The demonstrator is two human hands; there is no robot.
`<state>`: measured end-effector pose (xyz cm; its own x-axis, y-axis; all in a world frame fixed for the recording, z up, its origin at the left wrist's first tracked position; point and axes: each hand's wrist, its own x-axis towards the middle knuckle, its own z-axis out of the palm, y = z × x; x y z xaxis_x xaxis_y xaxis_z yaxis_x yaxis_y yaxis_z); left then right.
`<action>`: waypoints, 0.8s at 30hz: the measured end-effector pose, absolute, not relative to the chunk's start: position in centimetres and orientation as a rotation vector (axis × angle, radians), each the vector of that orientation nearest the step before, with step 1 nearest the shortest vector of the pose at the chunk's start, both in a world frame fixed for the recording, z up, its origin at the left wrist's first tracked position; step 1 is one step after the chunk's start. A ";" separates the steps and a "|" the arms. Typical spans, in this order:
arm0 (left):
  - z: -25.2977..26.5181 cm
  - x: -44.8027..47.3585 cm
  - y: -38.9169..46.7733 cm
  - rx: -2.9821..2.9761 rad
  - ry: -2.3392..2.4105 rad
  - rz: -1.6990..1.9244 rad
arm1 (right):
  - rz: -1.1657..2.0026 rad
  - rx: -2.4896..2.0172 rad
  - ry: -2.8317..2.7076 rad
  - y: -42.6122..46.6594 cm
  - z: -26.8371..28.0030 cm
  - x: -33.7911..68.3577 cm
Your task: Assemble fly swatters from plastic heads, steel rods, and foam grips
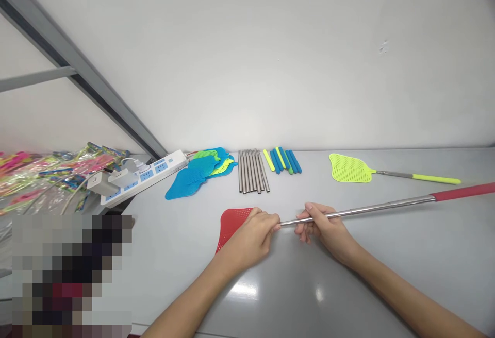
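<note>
A red fly swatter (pixel 232 224) with a long, extended metal telescopic rod spans both hands just above the grey table. My left hand (pixel 255 235) is closed around the neck, where the red mesh head meets the rod, and hides part of the head. My right hand (pixel 327 227) grips the thin rod a little farther right, thumb on top and fingers curled beneath. The rod rises to the right into a red handle (pixel 464 192) that runs out of the frame. Behind it lies a yellow-green fly swatter (pixel 350 168) with its rod pushed in.
Loose swatter heads (pixel 189 175), a row of metal rods (pixel 251 173) and several blue and yellow-green handle sleeves (pixel 281 160) lie along the wall. A power strip (pixel 154 173) with plugs stands left, beside plastic-wrapped packets (pixel 58 178). A grey metal frame (pixel 93 80) slants at upper left.
</note>
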<state>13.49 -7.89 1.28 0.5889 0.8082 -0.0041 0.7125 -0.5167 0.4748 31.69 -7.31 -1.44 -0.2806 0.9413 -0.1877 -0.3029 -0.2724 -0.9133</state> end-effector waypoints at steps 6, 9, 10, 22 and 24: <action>1.5 14.2 -8.0 2.449 1.204 0.314 | 1.708 -0.976 -0.994 -7.4 -1.8 31.6; 1.3 14.5 -8.2 2.460 1.199 0.333 | 1.722 -0.985 -1.006 -7.5 -1.8 31.5; 1.2 14.6 -8.2 2.463 1.197 0.343 | 1.725 -0.992 -1.010 -7.5 -1.8 31.5; -0.4 15.2 -8.0 2.409 1.236 0.474 | 1.740 -1.077 -0.866 -6.9 -1.9 31.7; -0.1 15.2 -7.9 2.390 1.233 0.476 | 1.735 -1.073 -0.847 -6.9 -1.7 31.7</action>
<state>15.20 -7.95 -0.11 0.5507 0.8271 0.1124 0.6878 -0.5260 0.5001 31.72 -6.94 -1.69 -0.2192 0.9281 -0.3010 -0.3340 -0.3612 -0.8706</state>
